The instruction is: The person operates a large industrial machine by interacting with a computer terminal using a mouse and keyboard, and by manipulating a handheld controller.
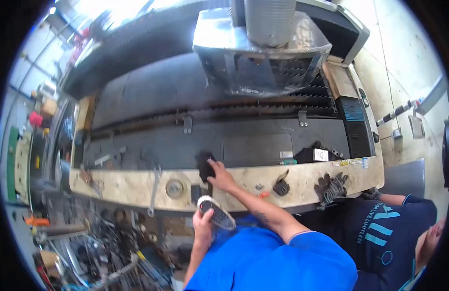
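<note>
My left hand (203, 224) is closed around a handheld remote control (217, 214) with a pale rim and a dark face of buttons, tilted in front of my body. Further forward, my right hand (220, 175) reaches over the pale front ledge (244, 180) of a large machine. Its fingers are closed on a crumpled black cloth-like thing (204, 166), which lies across the ledge's inner edge. Just left of the remote stands a small dark block (196, 193), and beside that a round metal-looking disc or roll (175, 188).
Along the ledge lie a long wrench (155, 191), a black tape-measure-like thing (281, 187) and grey work gloves (332, 188). A white box (320, 154) sits on the dark bed. Overhead hangs the bulky machine head (263, 63). A person in a dark shirt (379, 233) stands close at right.
</note>
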The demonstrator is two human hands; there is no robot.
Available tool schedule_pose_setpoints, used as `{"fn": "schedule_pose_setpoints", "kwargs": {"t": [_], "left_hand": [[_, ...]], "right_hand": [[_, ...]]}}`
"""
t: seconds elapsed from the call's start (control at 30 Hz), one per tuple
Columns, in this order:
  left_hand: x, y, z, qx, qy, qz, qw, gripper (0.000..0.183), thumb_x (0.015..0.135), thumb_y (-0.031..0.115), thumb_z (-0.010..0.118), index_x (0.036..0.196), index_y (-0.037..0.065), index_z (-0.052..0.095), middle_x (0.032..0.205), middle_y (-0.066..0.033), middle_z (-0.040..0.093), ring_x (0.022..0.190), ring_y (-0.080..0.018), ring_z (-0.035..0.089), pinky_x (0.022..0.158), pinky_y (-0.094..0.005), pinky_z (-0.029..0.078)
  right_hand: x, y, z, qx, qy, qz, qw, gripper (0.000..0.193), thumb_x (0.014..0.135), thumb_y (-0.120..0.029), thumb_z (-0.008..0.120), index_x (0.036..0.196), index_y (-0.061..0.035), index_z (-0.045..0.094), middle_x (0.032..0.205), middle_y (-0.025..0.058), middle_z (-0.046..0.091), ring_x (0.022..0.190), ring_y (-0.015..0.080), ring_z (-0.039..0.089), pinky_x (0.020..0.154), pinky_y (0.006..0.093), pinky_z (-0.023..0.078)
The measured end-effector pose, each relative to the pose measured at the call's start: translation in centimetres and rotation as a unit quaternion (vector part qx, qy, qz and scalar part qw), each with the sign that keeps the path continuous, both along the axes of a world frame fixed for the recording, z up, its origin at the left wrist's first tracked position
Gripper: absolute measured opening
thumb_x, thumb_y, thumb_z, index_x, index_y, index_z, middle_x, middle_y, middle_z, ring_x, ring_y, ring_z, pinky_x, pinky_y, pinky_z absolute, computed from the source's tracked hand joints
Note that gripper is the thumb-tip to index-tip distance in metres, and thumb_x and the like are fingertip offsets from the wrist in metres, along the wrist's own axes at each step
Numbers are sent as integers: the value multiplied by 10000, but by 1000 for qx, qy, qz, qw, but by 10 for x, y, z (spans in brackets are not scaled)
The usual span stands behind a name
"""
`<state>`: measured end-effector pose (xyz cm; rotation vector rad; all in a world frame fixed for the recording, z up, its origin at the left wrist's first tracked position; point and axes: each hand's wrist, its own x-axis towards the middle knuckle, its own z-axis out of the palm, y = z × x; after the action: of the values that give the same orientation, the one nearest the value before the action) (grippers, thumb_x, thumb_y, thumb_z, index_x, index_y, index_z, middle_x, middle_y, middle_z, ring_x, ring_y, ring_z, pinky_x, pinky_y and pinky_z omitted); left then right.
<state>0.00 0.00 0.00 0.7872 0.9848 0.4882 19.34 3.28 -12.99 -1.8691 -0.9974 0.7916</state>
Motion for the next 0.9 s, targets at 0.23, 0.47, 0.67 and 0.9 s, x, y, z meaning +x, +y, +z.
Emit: {"fn": "schedule_pose_setpoints", "kwargs": {"t": [0.23,0.47,0.67,0.9], "left_hand": [[9,71,2,-47,33,45,997,240,878,59,636,1108,24,579,950,-61,665,763,-170,667,621,-285,554],[46,135,-25,-86,47,69,993,267,904,72,572,1167,38,542,1039,-138,677,929,-268,693,811,-423,585],[100,159,-2,-62,176,19,982,232,874,85,657,1095,36,607,960,-48,659,877,-174,651,775,-297,550],[116,153,-4,-70,176,72,979,221,882,77,644,1095,31,605,988,-75,658,900,-204,651,801,-333,552]], "right_hand": [[35,83,-24,-125,-102,111,981,248,786,-93,586,1019,-65,665,1108,204,596,990,399,613,837,487,525],[204,147,-6,101,-228,-205,946,243,792,-50,588,1022,-73,661,1090,113,635,1039,321,601,870,402,514],[307,189,-71,119,-406,-123,898,293,844,-125,614,1133,-135,660,1118,81,657,1052,284,640,852,410,534],[388,166,-83,191,-507,-154,826,196,798,-187,678,978,-111,695,969,149,688,893,318,669,773,453,535]]}}
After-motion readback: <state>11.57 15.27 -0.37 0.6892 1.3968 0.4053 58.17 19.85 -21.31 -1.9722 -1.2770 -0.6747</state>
